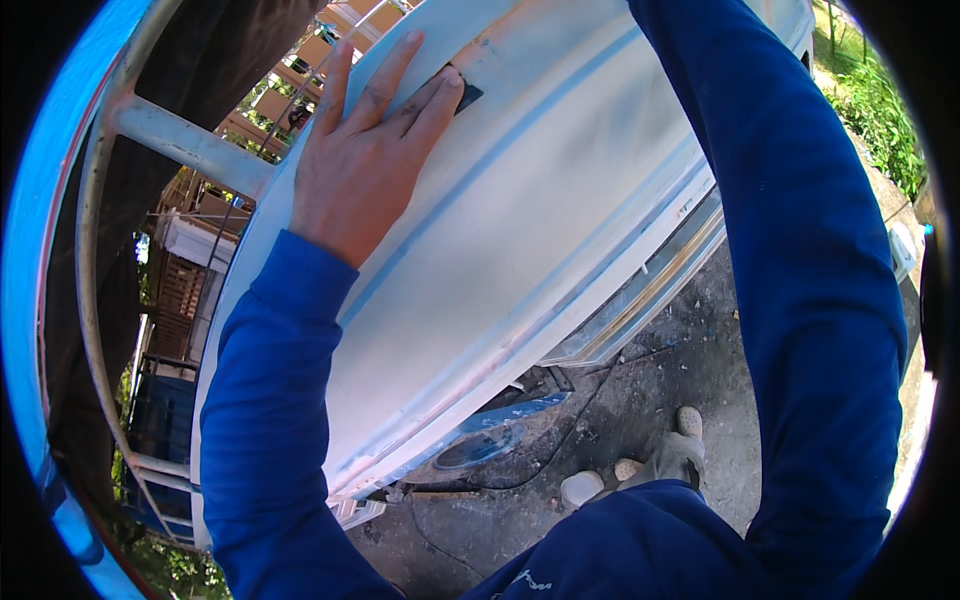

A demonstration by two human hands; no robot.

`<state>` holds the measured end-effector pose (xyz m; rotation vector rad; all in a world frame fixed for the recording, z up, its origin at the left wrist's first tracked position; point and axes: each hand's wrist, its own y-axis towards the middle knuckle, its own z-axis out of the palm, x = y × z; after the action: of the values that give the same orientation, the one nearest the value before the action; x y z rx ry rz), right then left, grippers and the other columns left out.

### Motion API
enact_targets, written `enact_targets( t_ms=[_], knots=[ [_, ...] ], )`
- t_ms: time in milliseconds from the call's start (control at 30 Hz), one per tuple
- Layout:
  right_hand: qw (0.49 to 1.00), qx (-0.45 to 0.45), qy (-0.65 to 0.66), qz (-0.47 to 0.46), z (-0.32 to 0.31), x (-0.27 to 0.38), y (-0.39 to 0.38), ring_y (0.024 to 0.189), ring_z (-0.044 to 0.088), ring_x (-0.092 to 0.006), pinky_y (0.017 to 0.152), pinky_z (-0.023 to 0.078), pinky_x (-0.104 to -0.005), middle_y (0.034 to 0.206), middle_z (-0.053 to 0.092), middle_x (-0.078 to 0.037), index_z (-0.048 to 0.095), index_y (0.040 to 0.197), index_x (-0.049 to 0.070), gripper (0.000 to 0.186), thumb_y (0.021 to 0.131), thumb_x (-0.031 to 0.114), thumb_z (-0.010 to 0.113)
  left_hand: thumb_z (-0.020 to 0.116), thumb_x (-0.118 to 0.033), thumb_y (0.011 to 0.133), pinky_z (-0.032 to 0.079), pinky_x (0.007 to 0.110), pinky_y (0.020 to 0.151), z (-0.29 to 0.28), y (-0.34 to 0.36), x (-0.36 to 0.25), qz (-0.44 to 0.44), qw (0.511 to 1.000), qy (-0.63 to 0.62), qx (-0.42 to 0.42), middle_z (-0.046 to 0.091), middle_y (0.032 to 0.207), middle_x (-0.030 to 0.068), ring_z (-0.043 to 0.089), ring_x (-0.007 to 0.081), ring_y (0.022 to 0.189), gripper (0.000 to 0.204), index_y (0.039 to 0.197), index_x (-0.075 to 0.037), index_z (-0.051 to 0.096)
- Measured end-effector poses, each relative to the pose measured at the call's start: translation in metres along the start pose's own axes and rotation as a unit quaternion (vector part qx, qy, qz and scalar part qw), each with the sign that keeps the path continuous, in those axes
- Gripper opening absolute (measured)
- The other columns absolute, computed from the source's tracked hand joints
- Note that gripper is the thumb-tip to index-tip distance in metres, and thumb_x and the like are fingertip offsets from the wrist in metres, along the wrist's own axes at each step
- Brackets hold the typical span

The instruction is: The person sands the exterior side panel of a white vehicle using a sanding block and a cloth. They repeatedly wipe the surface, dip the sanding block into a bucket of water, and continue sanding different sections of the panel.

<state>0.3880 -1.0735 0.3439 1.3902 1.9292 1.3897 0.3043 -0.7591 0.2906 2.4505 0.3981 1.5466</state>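
Note:
My left hand [365, 165] lies palm down on a large curved panel [480, 240], its fingers stretched out and apart. Pale white paint covers the panel, with blue bands running along it and some worn, brownish patches near the top. A small dark, flat patch [468, 98] shows at the fingertips on the hand's right side; I cannot tell whether it is a loose piece under them or part of the panel. My right arm [810, 230], in a blue sleeve, reaches up past the top edge, so my right hand is out of the picture.
A metal tube frame [190, 145] runs along the left side, beside a bright blue curved edge [40, 200]. Below the panel, a blue oval-shaped piece [480, 445] and a thin cable lie on the stained grey floor [640, 400] by my shoes [690, 422]. Green plants [880, 120] grow at far right.

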Motion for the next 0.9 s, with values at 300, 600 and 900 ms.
enact_targets(
  t_ms=[300, 600, 900],
  knots=[
    [0.999, 0.013, -0.002, -0.037, 0.005, -0.009, 0.003, 0.098, 0.068, -0.0447, 0.085, 0.052, -0.0504, 0.100, 0.071, -0.027, 0.070, 0.102, 0.001, 0.041, 0.093, 0.040, 0.061, 0.065, -0.013, 0.097, 0.011, 0.055, 0.129, 0.013, 0.027, -0.007, 0.023, 0.998, -0.048, -0.031, 0.072, 0.129, -0.0014, 0.030, 0.0165, 0.154, 0.044, 0.140, -0.021, 0.060],
    [0.999, 0.014, -0.027, 0.018, -0.002, 0.007, -0.003, 0.103, 0.067, -0.0456, 0.089, 0.051, -0.0509, 0.108, 0.070, -0.030, 0.067, 0.109, -0.004, 0.048, 0.095, 0.041, 0.060, 0.064, -0.015, 0.099, 0.013, 0.052, 0.130, 0.003, 0.039, -0.005, 0.017, 0.999, -0.037, -0.020, 0.072, 0.129, -0.0013, 0.031, 0.0173, 0.153, 0.039, 0.136, -0.022, 0.062],
    [0.998, 0.027, -0.013, -0.056, -0.002, -0.009, 0.002, 0.101, 0.067, -0.0455, 0.089, 0.051, -0.0520, 0.108, 0.069, -0.029, 0.065, 0.108, -0.002, 0.045, 0.095, 0.041, 0.059, 0.062, -0.007, 0.098, 0.015, 0.055, 0.129, -0.001, 0.024, -0.006, -0.016, 0.998, -0.064, -0.006, 0.074, 0.123, -0.0022, 0.033, 0.0169, 0.152, 0.049, 0.144, -0.022, 0.057]
  ],
)
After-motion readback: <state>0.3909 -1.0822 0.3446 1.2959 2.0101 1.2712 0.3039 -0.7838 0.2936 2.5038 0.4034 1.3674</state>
